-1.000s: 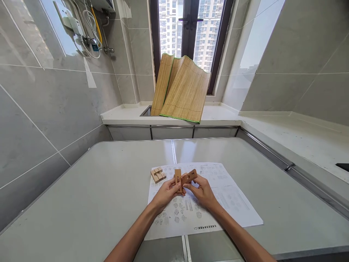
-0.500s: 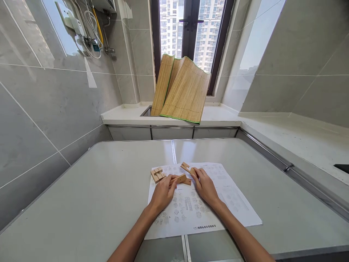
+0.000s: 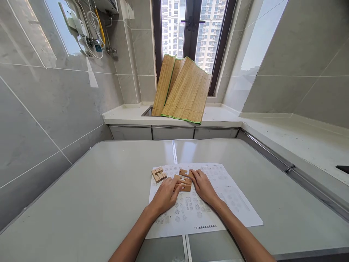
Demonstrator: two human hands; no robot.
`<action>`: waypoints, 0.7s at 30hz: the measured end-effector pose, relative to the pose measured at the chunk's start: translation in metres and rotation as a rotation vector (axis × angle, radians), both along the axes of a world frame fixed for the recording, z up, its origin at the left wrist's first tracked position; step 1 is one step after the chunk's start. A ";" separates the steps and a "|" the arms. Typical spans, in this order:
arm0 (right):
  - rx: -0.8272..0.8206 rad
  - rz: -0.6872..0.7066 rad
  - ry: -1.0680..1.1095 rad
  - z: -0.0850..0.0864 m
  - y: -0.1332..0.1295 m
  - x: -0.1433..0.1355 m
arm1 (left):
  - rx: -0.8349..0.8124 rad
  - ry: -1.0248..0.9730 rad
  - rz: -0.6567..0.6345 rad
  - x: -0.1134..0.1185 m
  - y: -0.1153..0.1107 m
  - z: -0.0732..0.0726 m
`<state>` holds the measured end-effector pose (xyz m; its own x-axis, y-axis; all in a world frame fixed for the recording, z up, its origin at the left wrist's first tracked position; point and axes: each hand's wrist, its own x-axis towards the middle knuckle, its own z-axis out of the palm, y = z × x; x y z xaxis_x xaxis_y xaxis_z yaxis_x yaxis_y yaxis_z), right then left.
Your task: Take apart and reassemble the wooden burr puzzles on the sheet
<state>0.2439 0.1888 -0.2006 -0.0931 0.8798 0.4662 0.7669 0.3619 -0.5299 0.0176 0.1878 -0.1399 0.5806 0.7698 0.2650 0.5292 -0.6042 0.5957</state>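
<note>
Near the middle of the printed paper sheet (image 3: 231, 211), three notched wooden puzzle pieces lie close together. My left hand (image 3: 165, 194) has its thumb and fingers closed on the left end of the nearest puzzle piece (image 3: 186, 188), which stands on its edge. Just behind it is a middle puzzle piece (image 3: 184, 179), close to the left fingertips. My right hand (image 3: 203, 185) has its fingers closed on the right end of the farthest puzzle piece (image 3: 184, 172), whose notch shows. A group of notched wooden pieces (image 3: 159, 174) sits to the left, untouched, on the sheet's far left corner.
The sheet lies on a pale table (image 3: 103, 193) with a seam down its middle. Beyond stands a white counter (image 3: 125, 114) with a folded bamboo mat (image 3: 188, 91) leaning by the window. Another counter (image 3: 308, 138) runs along the right. Hoses and cables (image 3: 95, 29) hang on the left wall.
My left hand has brought its puzzle piece slightly right and nearer to me, turning it on edge. My right hand has lowered its piece toward the sheet, level and beside the others.
</note>
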 end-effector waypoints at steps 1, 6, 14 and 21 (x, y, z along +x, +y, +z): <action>0.003 0.012 -0.003 0.000 0.000 0.000 | 0.005 0.008 0.007 0.000 0.001 -0.002; 0.012 0.048 -0.010 0.003 -0.002 -0.002 | 0.072 0.074 0.094 0.000 0.003 -0.011; -0.073 0.083 -0.063 0.017 -0.010 -0.004 | 0.220 0.108 0.191 0.003 -0.001 -0.010; -0.075 0.142 -0.075 0.016 -0.008 -0.001 | 0.334 0.086 0.190 0.004 -0.001 -0.005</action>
